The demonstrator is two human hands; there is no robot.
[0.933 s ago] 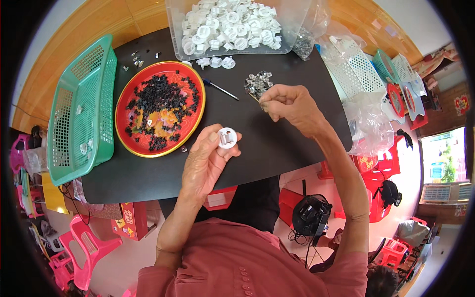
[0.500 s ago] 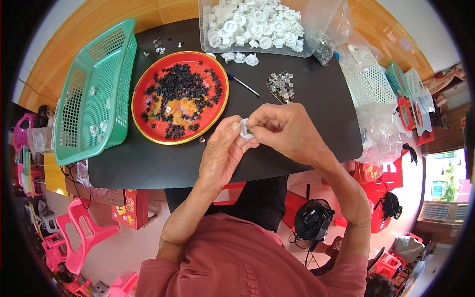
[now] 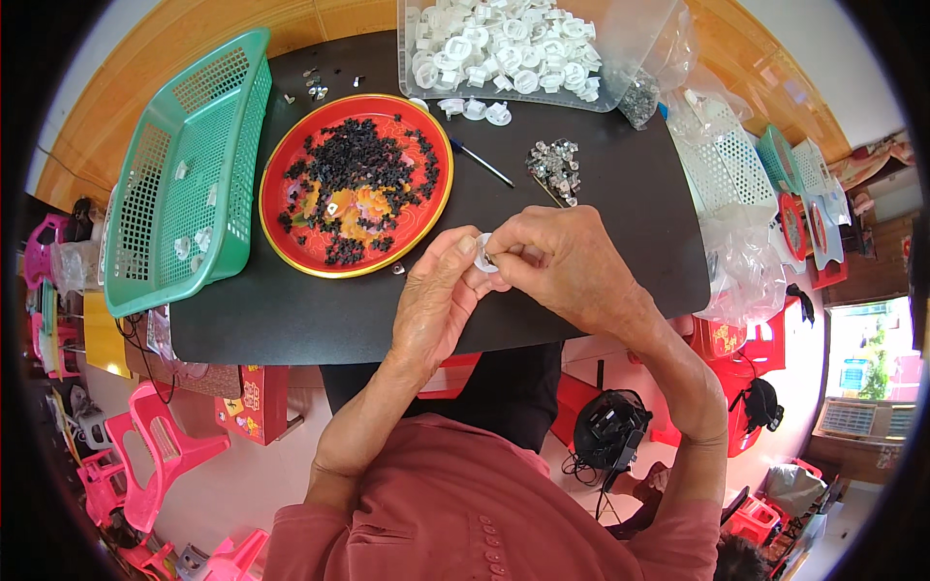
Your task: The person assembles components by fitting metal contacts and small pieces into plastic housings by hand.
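Over the table's near edge, my left hand (image 3: pixel 441 290) pinches a small round white plastic part (image 3: pixel 482 254) between thumb and fingers. My right hand (image 3: pixel 557 254) is closed at the part's right side, its thumb and forefinger pressing a small dark piece against it; that piece is too hidden to name. Beyond the right hand lies a pile of small shiny metal pieces (image 3: pixel 554 167). A red round tray (image 3: pixel 281 254) with many small black pieces (image 3: pixel 363 160) stands to the left of my hands.
A green plastic basket (image 3: pixel 232 247) with a few white parts stands at the left. At the back, a clear bin (image 3: pixel 412 44) is heaped with white plastic parts. A blue pen (image 3: pixel 481 163) lies beside the tray. Several white parts (image 3: pixel 475 110) sit before the bin, and plastic bags (image 3: pixel 741 261) at the right.
Both hands stay in nearly the same place, still on the white part. The right fingers have shifted slightly against it. The whole view has moved a little.
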